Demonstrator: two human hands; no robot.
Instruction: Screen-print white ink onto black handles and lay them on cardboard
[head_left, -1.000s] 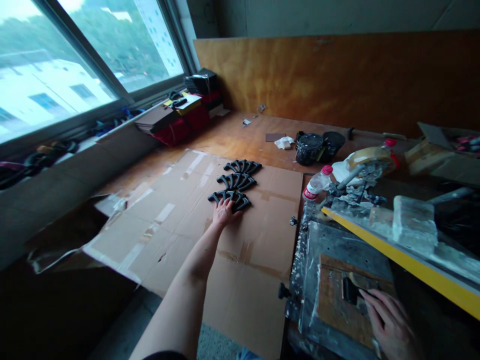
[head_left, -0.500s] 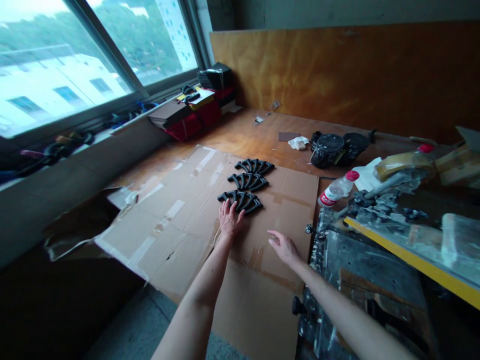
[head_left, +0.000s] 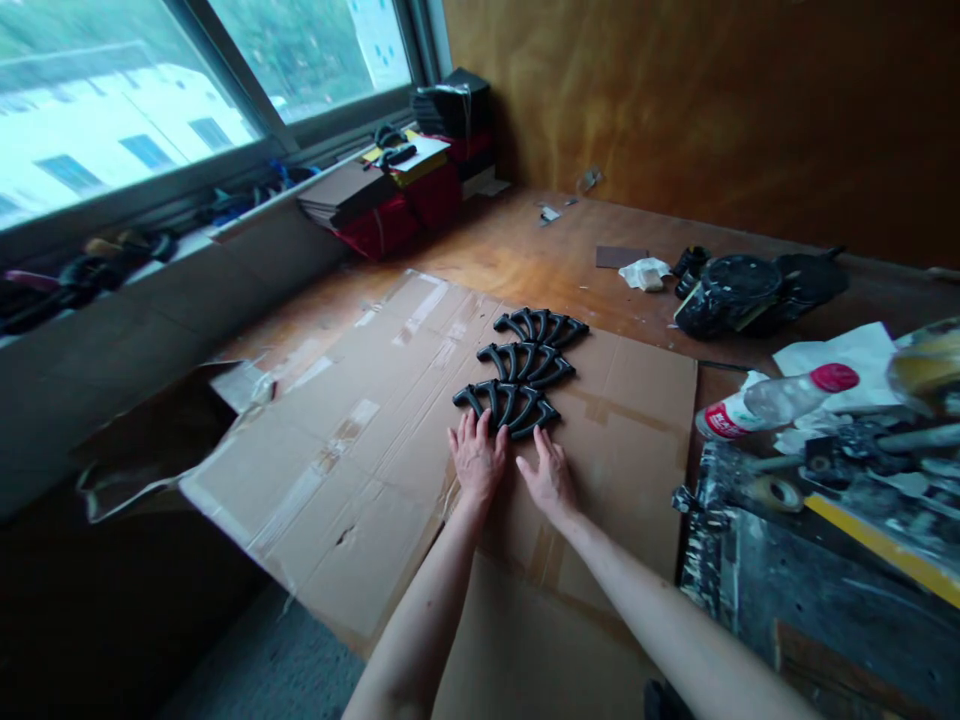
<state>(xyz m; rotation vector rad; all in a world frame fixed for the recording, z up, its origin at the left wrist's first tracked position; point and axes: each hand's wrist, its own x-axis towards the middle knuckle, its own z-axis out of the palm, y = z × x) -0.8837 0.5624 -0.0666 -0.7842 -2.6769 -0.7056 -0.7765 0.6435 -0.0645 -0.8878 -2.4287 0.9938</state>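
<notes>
Three rows of black curved parts lie on a flattened cardboard sheet [head_left: 300,450]: a far row [head_left: 541,327], a middle row [head_left: 526,363] and a near row [head_left: 506,405]. Each row fans out from left to right. My left hand [head_left: 478,462] rests palm down with spread fingers, its fingertips at the lower edge of the near row. Beside it, my right hand [head_left: 550,482] is open, thumb apart, with its fingertips by the right end of that same row. Neither hand grips anything.
A bottle with a red cap [head_left: 780,400] leans at the right, near black containers [head_left: 739,290] and crumpled white paper [head_left: 646,273]. Stacked dark sheets [head_left: 349,205] and red bundles [head_left: 435,198] stand by the window. A yellow-edged item [head_left: 885,550] lies right.
My right hand has moved in toward the near row and now sits close to my left hand. The camera view has shifted down and closer. The rows look unchanged.
</notes>
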